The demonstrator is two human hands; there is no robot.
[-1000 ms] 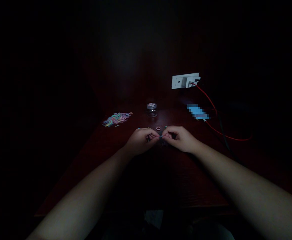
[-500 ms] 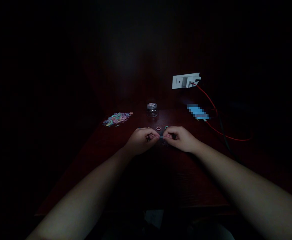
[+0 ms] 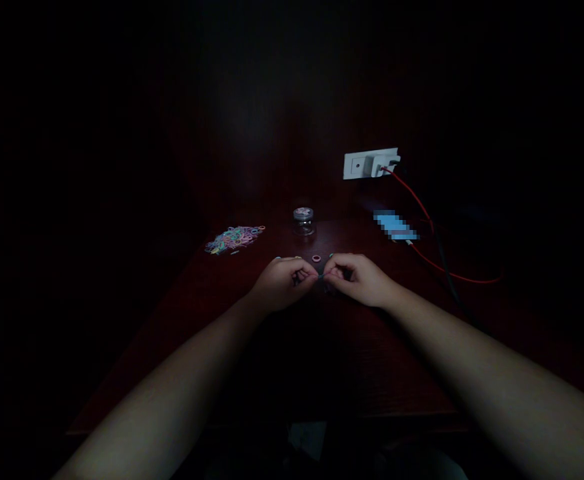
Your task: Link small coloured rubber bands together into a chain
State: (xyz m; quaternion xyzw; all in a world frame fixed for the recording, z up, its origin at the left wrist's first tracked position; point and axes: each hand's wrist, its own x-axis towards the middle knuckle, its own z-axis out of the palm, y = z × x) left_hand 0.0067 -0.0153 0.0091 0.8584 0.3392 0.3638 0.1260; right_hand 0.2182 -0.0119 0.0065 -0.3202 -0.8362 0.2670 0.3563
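Across the upper half of the frame, a dark wall point(image 3: 257, 123) is rising behind everything, mostly lost in shadow. Below it, a dark reddish tabletop point(image 3: 197, 303) is filling the ctr & lower ctr. From the btm L & btm R corners, the person's bare L forearm point(image 3: 172, 380) & R forearm point(image 3: 482, 353) are reaching in twd the ctr.

At ctr, the L hand point(image 3: 283, 280) & R hand point(image 3: 358, 277) are facing each other, fingertips nearly meeting. Far R of ctr, a red cable point(image 3: 415, 190) is curving down from a white plug, w/ a dark cable point(image 3: 445, 257) hanging nr it. L of ctr, a loose multicolored pile of small bands point(image 3: 235, 239) is lying on the tabletop. Upper R, a white socket plate point(image 3: 357, 165) is sitting on the wall, the white plug point(image 3: 376, 165) sticking out of it. Below that, a pixelated blue item point(image 3: 395, 225) is lying flat, details hidden. Just above ctr, a small clear lidded jar point(image 3: 303, 220) is standing upright.

Btwn jar & hands, a pink ring point(image 3: 317, 259) is lying on the tabletop. Smallest: a thin blue-green band point(image 3: 321, 276) is stretching btwn the fingertips at ctr; thumb & fingers of both hands are pinching it, L hand at one end, R hand at the other.
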